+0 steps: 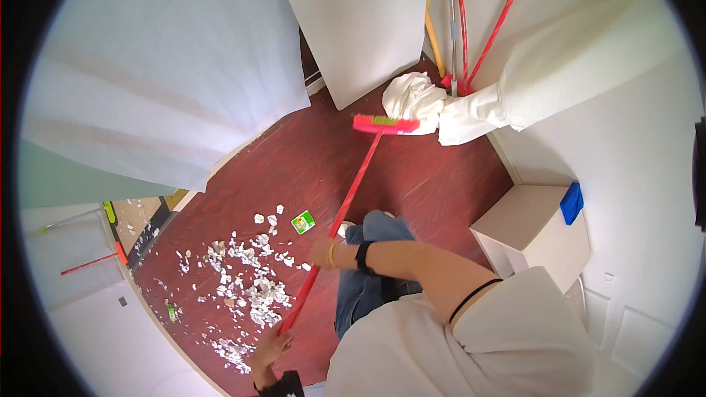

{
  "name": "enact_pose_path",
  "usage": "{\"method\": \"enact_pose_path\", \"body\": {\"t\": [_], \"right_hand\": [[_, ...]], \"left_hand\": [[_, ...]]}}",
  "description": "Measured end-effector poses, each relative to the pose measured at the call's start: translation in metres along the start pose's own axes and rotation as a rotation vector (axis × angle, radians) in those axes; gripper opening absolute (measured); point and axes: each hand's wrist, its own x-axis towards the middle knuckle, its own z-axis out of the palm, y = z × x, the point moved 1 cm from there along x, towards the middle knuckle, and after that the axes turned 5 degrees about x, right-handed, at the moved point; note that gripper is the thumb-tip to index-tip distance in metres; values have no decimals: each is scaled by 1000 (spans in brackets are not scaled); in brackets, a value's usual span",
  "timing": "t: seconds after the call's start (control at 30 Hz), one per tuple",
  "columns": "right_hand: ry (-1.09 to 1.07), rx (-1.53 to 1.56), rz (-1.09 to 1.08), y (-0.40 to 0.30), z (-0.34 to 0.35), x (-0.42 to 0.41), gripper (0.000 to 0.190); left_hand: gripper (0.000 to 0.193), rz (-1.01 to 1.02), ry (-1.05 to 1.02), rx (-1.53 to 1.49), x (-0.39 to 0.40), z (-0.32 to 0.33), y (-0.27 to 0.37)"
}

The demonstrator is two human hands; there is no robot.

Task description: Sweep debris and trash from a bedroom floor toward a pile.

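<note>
A broom with a red handle (353, 192) runs slantwise across the view. Its pink head (386, 124) has pink and yellow-green bristles and is at the far end, near bunched white cloth (415, 96); whether it touches the cloth or the floor I cannot tell. Around the middle of the handle closes my right hand (322, 253), a yellow band on the wrist. My left hand (270, 344) grips the near end. Torn white paper scraps (265, 298) lie scattered over the dark red wood-look floor (309, 176), left of the handle. Close to them is a green-and-white packet (303, 222).
Several long handles (465, 38) lean in the far corner beside a hanging white cloth (573, 66). A pale cabinet (543, 220) with a blue object (572, 204) on its edge stands at right. White sheets (165, 66) hang at left. Another green packet (171, 311) lies among scraps.
</note>
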Motion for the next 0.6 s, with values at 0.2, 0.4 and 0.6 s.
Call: {"method": "enact_pose_path", "body": {"t": [0.2,0.4,0.6], "right_hand": [[4,-109,208,101,-26,-19,13],[-273,-172,244,157,-54,-33,19],[-210,-78,11,121,-26,-28,14]], "left_hand": [[15,245,-85,-244,73,18,81],[19,201,-169,-532,124,51,123],[20,180,127,-297,69,79,102]]}}
